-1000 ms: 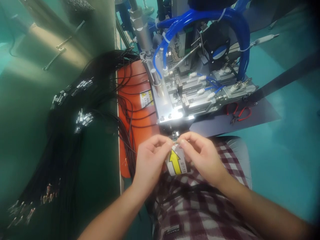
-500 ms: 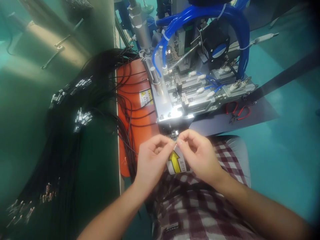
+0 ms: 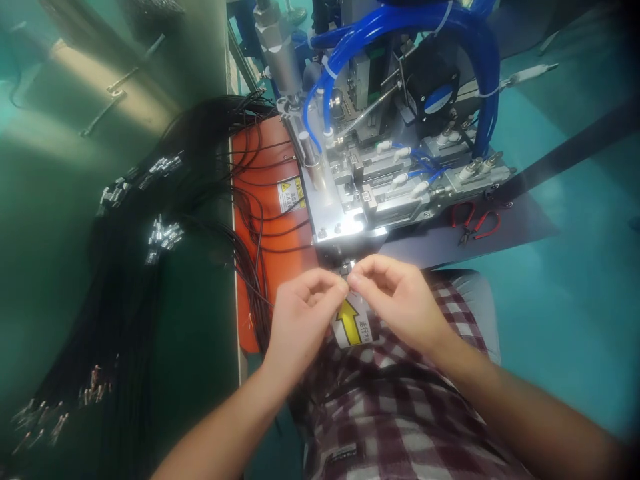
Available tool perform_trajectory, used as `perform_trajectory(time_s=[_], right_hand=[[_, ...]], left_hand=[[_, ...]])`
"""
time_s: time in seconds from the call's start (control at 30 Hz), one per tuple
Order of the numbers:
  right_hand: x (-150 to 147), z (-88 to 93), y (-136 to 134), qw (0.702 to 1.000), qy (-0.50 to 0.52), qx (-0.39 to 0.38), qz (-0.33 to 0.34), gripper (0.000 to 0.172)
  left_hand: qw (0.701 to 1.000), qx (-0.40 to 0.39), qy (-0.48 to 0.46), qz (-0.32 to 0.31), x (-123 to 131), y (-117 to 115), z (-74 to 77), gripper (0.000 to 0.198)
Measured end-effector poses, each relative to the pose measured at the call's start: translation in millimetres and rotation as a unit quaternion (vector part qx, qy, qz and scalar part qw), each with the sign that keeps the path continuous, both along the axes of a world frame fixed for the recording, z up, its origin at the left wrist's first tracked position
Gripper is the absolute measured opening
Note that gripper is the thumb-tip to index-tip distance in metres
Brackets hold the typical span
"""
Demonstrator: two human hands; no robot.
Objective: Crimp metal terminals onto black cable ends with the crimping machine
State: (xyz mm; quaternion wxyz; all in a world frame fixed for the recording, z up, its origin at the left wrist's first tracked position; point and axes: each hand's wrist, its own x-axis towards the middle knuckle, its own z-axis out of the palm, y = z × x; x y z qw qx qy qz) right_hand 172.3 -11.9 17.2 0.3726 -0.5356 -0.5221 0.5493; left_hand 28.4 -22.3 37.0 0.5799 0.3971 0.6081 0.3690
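Observation:
My left hand (image 3: 305, 317) and my right hand (image 3: 403, 300) meet in front of the metal machine (image 3: 345, 230), thumbs and forefingers pinched with the tips close together. Whatever the fingertips hold is too small and too covered to name. Just beyond them sits a small metal fixture (image 3: 346, 267) at the machine's front edge. Beneath the hands shows a white label with a yellow arrow (image 3: 351, 323). Left of my left hand, a bundle of black cables (image 3: 257, 293) runs over the orange surface (image 3: 287, 267).
Black cables with silver metal ends (image 3: 164, 237) hang over the dark green surface at left. Red-handled pliers (image 3: 467, 235) lie on the grey board at right. Thick blue air hoses (image 3: 370, 30) arch over the machine. A checked apron (image 3: 395, 427) covers my lap.
My right hand has shifted slightly up and to the left at the fingertips. My left hand has hardly moved, and both stay pinched.

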Motion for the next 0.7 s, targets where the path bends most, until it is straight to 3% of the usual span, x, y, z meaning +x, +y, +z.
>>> perform_trajectory(time_s=[0.13,0.33,0.43,0.7], right_hand=[[-5.0,-2.0,-4.5,0.993,-0.060,0.100,-0.029,0.013],[2.9,1.6,2.2,0.997,0.036,-0.066,-0.004,0.019],[6.7,1.3,3.5,0.999,0.032,-0.036,-0.022,0.020],[5.0,-0.3,-0.5,0.999,-0.016,0.029,0.018,0.021]], left_hand=[[1.000,0.011,-0.002,0.005,1.2,-0.2,-0.3,0.017],[1.000,-0.005,-0.006,0.014,0.0,1.9,-0.9,0.016],[1.000,-0.005,-0.010,0.013,-1.1,2.3,-1.5,0.016],[1.000,0.000,-0.006,0.000,-1.4,1.6,-2.0,0.016]])
